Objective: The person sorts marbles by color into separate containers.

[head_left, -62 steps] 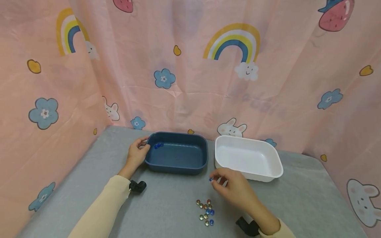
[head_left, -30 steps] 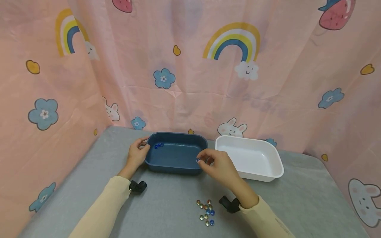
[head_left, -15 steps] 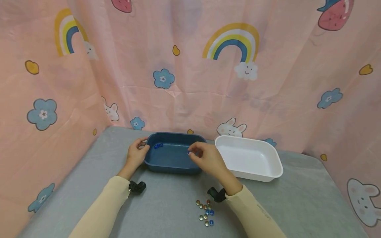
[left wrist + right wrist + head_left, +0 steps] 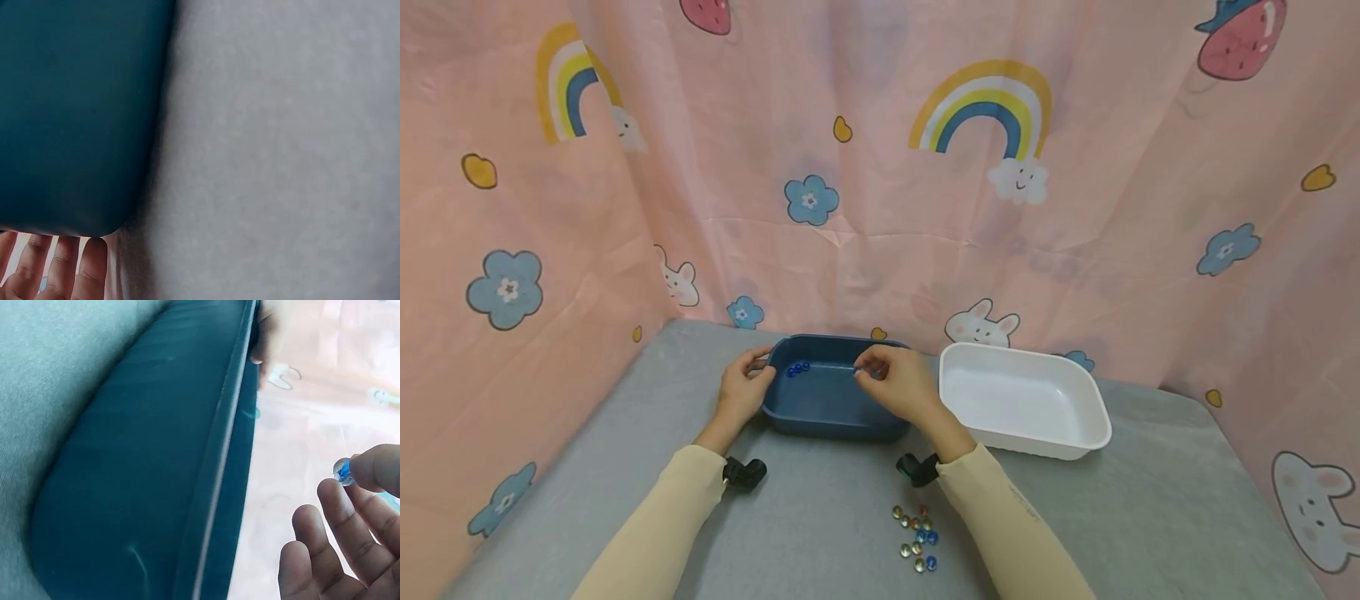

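Note:
My left hand (image 4: 745, 390) rests against the left end of a dark blue tray (image 4: 835, 428), thumb at the rim. In the left wrist view its fingers (image 4: 62, 265) lie straight, tips at the tray wall. Above the tray's right half, my right hand (image 4: 901, 383) pinches a clear marble with a blue swirl (image 4: 341, 471) between thumb and index finger; its other fingers are spread in the right wrist view. Three dark blue marbles (image 4: 798, 368) sit in a row in the tray's left part.
A white tray (image 4: 1022, 442) stands right of the blue one. Several loose marbles, yellowish, orange and blue, lie in a cluster (image 4: 917, 548) on the grey cloth (image 4: 805, 517) near the right forearm. Behind hangs a pink patterned curtain (image 4: 880, 208).
My right hand has carried the pinched marble from beside the white tray, leftward and away from me, to over the blue tray. The left hand has stayed at the tray's end.

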Tool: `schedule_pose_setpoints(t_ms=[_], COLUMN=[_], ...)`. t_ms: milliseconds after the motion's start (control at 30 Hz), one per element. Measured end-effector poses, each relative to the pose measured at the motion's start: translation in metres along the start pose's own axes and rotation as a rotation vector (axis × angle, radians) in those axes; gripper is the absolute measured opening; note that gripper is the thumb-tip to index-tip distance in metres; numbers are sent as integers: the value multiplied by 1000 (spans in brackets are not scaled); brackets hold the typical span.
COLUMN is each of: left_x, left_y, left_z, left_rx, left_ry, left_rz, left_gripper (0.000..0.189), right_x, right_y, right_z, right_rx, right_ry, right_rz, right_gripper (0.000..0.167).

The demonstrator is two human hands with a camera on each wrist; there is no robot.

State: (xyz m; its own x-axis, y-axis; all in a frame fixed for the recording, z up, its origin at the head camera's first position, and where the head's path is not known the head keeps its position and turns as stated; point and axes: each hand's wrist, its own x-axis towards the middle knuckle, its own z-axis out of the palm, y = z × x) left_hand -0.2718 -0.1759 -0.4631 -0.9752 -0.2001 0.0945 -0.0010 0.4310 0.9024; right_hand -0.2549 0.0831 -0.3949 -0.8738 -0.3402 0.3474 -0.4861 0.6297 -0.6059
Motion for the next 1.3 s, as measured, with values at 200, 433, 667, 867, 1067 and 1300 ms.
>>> schedule_pose_setpoints(t_ms=[200,433,667,867,1067,1300], left_x=[1,1,0,0,1,1], left_y=[0,0,0,-1,-1,-1], left_z=[0,-1,-1,-1,-2,-2], left_rx=[-5,-4,-6,-13,-18,-18], left_ry=[-3,-4,-4,-11,-10,-14], left_rz=[-2,-10,-10,2,-3,-3], left_gripper=[41,41,42,42,42,41], right_x=[8,17,25,29,33,36], right_y=[6,11,16,21,25,28], right_z=[8,18,26,32,39,45], right_rx=[16,34,30,-27,-56,-153], right_ry=[-27,-88,-168,-239,-281,-313], right_rz=[37,87,106,132,165,147], right_gripper=[12,11,8,7,7,7])
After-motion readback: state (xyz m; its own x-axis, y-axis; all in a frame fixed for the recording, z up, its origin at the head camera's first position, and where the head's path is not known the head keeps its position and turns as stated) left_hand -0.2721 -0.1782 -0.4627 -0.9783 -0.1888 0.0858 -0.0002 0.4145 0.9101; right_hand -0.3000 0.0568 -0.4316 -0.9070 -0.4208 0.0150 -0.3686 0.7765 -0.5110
